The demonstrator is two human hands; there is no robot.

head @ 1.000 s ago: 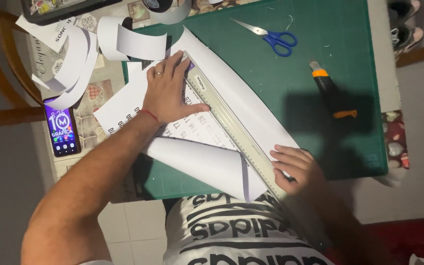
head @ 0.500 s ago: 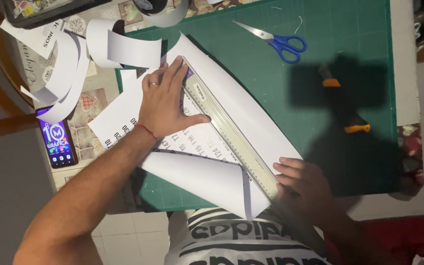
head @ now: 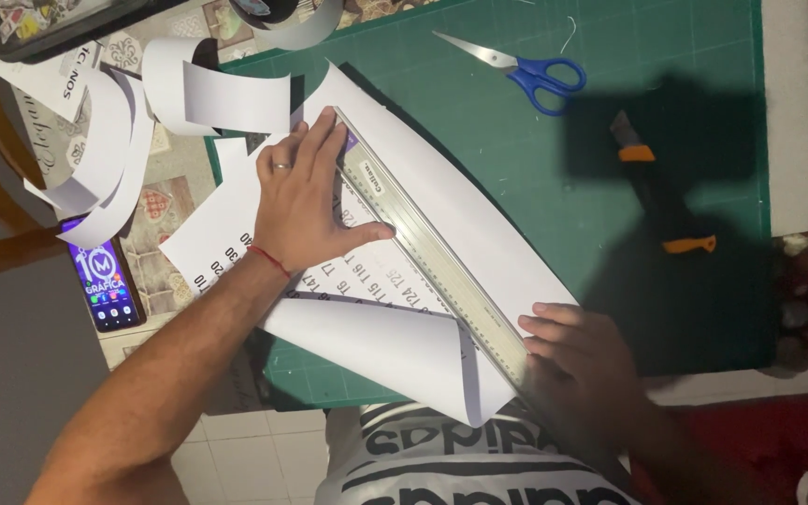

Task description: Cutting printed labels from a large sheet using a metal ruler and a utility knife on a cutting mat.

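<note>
Left hand (head: 306,201) lies flat, fingers spread, pinning the ruler (head: 432,248) & paper (head: 479,234) on the green mat (head: 516,140); grips nothing. Right hand (head: 577,365) rests open on the ruler's near end. Risk: paper curls up just below the left palm, so uneven pressure could let the ruler skid off line. Knife (head: 661,201) & scissors (head: 526,70) lie well beyond both hands.

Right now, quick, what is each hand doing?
Left hand: open, pressing flat on the ruler and paper.
Right hand: on the ruler's near end; grip unclear.
</note>
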